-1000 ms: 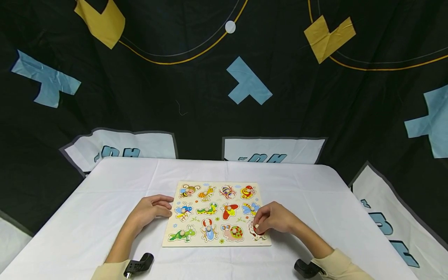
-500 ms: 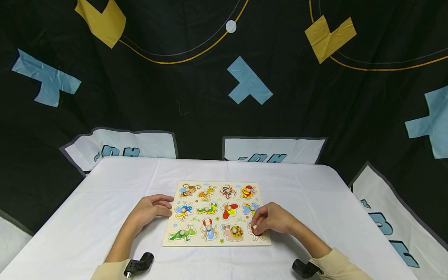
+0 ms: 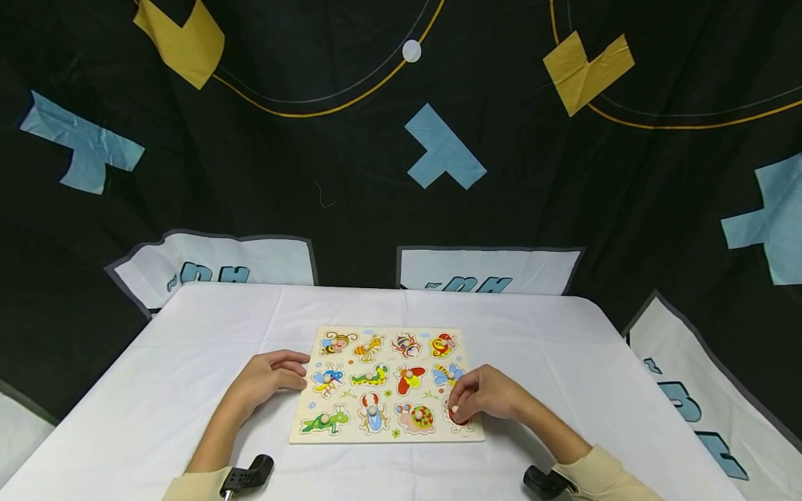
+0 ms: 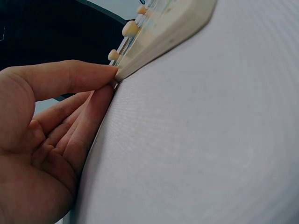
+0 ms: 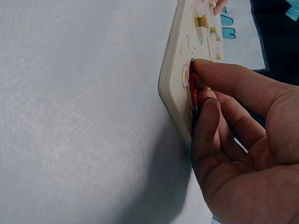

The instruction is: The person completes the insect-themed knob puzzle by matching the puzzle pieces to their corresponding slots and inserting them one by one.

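Note:
A wooden peg puzzle board [image 3: 347,392] with insect pictures lies flat on the white table. My right hand [image 3: 491,395] is at its lower right corner. Thumb and fingers there pinch a red puzzle piece [image 5: 192,86] with a small pale knob; the piece sits over its outlined place, tilted slightly, mostly covered by my fingers. Whether it is fully seated I cannot tell. My left hand [image 3: 266,379] rests on the table at the board's left side, its fingertips touching the edge, as the left wrist view shows, the fingers nearly straight.
Several other knobbed pieces, such as a green grasshopper [image 3: 326,420], a blue beetle [image 3: 372,415] and a snail [image 3: 416,417], sit in the board. White cloth covers the table [image 3: 207,334]. Behind it hangs a black curtain [image 3: 351,181] with blue and yellow patches.
My right hand has shifted very slightly left and turned a little with the red piece over its place. The left hand and the board have stayed put.

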Demonstrator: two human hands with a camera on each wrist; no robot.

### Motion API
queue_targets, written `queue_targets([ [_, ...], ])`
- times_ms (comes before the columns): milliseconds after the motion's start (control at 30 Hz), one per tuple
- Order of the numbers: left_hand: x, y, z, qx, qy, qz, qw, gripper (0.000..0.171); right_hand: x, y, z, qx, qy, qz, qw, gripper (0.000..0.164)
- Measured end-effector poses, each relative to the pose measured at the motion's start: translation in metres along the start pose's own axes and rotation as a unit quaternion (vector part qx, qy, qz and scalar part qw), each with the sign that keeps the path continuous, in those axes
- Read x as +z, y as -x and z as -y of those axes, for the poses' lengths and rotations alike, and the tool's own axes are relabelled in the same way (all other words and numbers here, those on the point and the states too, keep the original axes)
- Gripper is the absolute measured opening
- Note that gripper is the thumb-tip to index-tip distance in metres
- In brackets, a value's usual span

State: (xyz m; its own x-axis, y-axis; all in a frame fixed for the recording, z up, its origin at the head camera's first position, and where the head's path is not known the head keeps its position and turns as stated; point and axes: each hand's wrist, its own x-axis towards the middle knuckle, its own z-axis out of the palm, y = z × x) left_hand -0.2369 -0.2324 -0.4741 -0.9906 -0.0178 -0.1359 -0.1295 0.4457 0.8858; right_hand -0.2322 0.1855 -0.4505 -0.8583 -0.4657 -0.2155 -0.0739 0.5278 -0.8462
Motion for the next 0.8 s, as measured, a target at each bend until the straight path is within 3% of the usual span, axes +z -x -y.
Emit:
queue_targets([
  [800, -0.0003, -0.0003, 0.0009, -0.003, -0.002, 0.004, 1.0000, 0.055, 0.0010, -0.0008, -0.0009, 0.017, -0.003, -0.004, 1.000, 0.017],
])
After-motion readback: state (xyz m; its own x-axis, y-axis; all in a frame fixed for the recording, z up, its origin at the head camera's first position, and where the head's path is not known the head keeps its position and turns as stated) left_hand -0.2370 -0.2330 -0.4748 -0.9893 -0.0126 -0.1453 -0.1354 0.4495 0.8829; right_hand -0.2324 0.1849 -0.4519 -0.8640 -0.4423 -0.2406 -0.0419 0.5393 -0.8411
